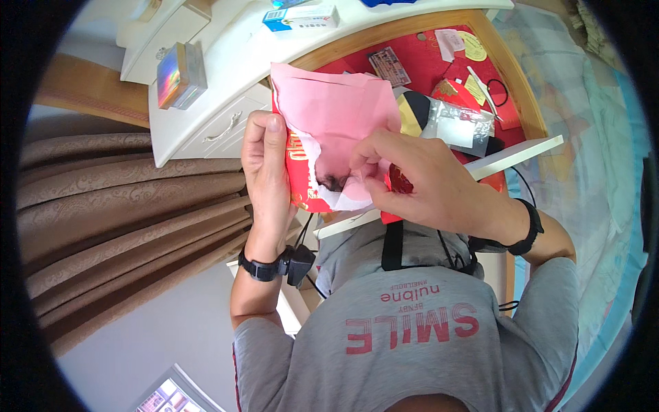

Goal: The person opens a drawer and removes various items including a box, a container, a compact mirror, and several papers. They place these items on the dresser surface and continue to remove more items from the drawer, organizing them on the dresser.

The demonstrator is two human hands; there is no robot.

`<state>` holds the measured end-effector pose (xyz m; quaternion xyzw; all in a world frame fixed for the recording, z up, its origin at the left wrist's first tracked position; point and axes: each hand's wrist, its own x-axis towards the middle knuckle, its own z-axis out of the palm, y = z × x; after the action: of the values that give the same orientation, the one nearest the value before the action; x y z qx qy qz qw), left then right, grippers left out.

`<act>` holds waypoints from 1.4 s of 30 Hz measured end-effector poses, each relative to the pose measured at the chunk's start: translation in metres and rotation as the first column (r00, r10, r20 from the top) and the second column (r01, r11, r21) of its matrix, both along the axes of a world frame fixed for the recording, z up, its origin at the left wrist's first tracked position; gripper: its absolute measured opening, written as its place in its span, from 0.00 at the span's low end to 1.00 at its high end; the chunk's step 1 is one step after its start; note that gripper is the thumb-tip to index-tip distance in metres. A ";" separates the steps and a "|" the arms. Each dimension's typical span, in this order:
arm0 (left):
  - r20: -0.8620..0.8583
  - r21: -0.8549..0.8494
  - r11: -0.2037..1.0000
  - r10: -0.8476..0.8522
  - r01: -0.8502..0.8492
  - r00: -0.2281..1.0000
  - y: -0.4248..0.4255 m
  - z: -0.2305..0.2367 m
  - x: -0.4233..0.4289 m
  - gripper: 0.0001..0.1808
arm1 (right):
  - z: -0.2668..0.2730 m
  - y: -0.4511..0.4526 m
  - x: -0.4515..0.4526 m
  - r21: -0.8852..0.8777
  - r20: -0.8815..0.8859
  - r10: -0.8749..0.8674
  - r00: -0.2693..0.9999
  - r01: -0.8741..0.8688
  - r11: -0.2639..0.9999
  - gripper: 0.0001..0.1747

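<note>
My left hand [265,159] grips the left edge of a red paper envelope [298,165] with gold lettering, thumb on the front. The envelope is torn, and its pink inner paper [340,108] faces up with ragged white edges. Near its lower end lies a small dark, hair-like tuft [332,181]. On the other side, my right hand [432,180] pinches the pink paper between thumb and fingers. A red piece with a glossy dark-red patch [400,180] shows between those fingers; whether it belongs to the envelope, I cannot tell.
Beyond my hands, a pulled-out drawer [515,67] with red lining holds a clear plastic bag [458,129], a banknote-like paper [389,66] and a black hair tie [497,92]. On the white desk [231,56] are a medicine carton [301,18] and an iridescent box [180,76]. Brown curtains [134,190] hang left.
</note>
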<state>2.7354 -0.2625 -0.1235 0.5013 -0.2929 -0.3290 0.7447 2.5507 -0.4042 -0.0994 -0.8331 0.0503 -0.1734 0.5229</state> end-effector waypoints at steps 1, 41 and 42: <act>-0.031 0.012 1.000 0.004 -0.004 1.000 0.000 -0.001 0.002 0.12 | 0.002 0.003 0.000 0.004 0.032 0.002 0.999 -0.003 1.000 0.14; 0.869 0.260 0.819 0.032 -0.512 0.493 0.029 0.033 -0.019 0.26 | 0.000 0.030 0.017 -0.418 0.256 -0.085 0.963 0.189 0.889 0.18; 0.872 0.266 0.813 0.026 -0.518 0.489 0.030 0.034 -0.019 0.25 | -0.001 0.030 0.016 -0.417 0.214 -0.082 0.973 0.167 0.894 0.17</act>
<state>2.7162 -0.2329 -0.0900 0.8100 -0.4299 0.0163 0.3985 2.5667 -0.3745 -0.1003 -0.9027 0.0139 -0.2924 0.3155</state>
